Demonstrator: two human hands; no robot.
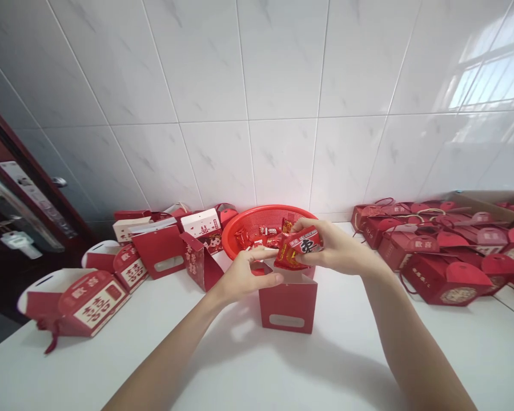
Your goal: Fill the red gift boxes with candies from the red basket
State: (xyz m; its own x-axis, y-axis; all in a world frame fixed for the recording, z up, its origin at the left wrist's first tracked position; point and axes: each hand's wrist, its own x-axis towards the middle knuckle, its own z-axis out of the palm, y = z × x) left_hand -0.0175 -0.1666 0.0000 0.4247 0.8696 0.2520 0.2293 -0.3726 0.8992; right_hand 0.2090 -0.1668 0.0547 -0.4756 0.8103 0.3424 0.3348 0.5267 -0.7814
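A red box (pixel 288 305) with a pale oval window stands upright on the white table, its top open. Over that opening my right hand (pixel 336 248) grips red candy packets (pixel 300 249) with dark and yellow printing. My left hand (pixel 248 274) is at the box's upper left edge, thumb and fingers apart, touching the rim; nothing can be seen held in it. Behind the box and both hands is a round red plastic basket (pixel 232 235) with small red wrapped sweets (pixel 265 233) in it.
Open red and white boxes (pixel 88 299) stand at the left, some close beside the basket. Many closed red gift boxes (pixel 448 277) fill the right side, with a cardboard carton (pixel 484 200) behind them. A tiled wall (pixel 282 154) rises behind the table (pixel 154 337).
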